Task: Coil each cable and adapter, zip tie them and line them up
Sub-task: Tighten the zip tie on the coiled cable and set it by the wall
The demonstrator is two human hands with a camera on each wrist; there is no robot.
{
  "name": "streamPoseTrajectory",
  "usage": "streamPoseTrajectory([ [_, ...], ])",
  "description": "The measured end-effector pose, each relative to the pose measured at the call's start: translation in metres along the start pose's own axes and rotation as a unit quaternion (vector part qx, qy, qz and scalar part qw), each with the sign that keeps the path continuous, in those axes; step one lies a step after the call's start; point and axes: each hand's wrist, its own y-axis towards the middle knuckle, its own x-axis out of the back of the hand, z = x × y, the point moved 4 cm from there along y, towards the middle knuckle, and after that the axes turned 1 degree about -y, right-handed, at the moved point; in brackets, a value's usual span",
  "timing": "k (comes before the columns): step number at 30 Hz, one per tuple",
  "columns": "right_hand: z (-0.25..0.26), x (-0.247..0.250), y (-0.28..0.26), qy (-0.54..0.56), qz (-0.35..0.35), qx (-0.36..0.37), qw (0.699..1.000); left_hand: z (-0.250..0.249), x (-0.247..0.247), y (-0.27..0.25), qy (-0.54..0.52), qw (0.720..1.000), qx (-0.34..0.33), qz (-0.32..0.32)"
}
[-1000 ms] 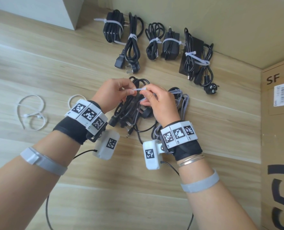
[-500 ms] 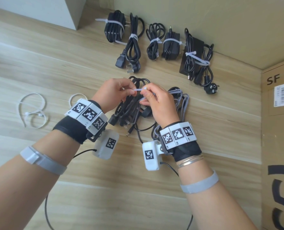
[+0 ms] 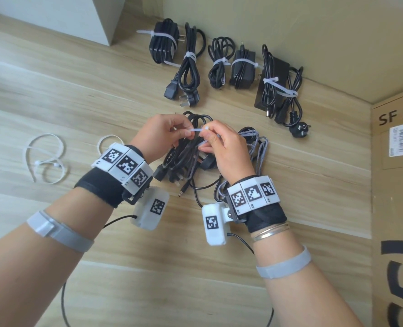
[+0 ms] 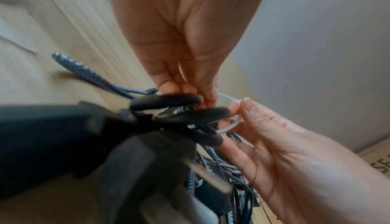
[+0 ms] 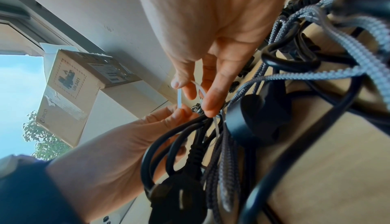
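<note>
Hands (image 3: pixel 159 135) unmoved; zip tie (image 3: pixel 197 130) mostly hidden.

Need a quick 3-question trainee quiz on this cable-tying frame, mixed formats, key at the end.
1. True or false: both hands pinch the same white zip tie.
2. How many tied bundles lie in the back row along the wall?
3. Multiple choice: the spare zip ties lie A) on the person's left, B) on the cardboard box, C) in the back row.

Key:
1. True. The left hand pinches the tail and the right hand the head end, over the black power cable.
2. Five, from the leftmost adapter to the large adapter.
3. A.
</note>
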Motion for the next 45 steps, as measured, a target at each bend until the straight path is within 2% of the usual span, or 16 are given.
streamPoseTrajectory([
  [14, 0.003, -0.002, 0.003, -0.011, 0.018, -0.009, 1.0, -0.004, 0.0, 0.001, -0.002, 1.0, -0.003, -0.006],
  [19, 0.006, -0.002, 0.001, -0.003, 0.021, -0.039, 0.999, -0.015, -0.001, -0.005, 0.053, 0.996, -0.064, -0.04],
  [23, 0.005, -0.001, 0.0, -0.029, 0.029, -0.043, 0.998, -0.015, -0.001, -0.006, 0.03, 0.996, -0.073, -0.033],
  [28, 0.008, -0.001, -0.001, 0.002, 0.013, -0.034, 0.999, -0.014, -0.008, -0.005, -0.03, 0.993, -0.113, 0.004],
  [33, 0.015, 0.01, -0.002, -0.097, 0.005, -0.028, 0.995, -0.017, -0.011, -0.001, 0.004, 0.989, -0.147, -0.005],
  [36, 0.015, 0.025, -0.004, -0.113, -0.014, -0.046, 0.992, -0.014, -0.013, 0.002, 0.062, 0.99, -0.129, -0.002],
  [40, 0.011, 0.057, -0.008, -0.113, -0.053, -0.068, 0.99, -0.013, -0.008, 0.003, 0.07, 0.994, -0.081, 0.02],
  [42, 0.009, 0.066, -0.01, -0.125, -0.039, -0.077, 0.988, -0.016, -0.011, 0.002, 0.086, 0.993, -0.077, 0.03],
  [45, 0.011, 0.056, -0.011, -0.14, 0.073, -0.132, 0.979, -0.015, -0.013, 0.003, 0.093, 0.993, -0.068, 0.021],
])
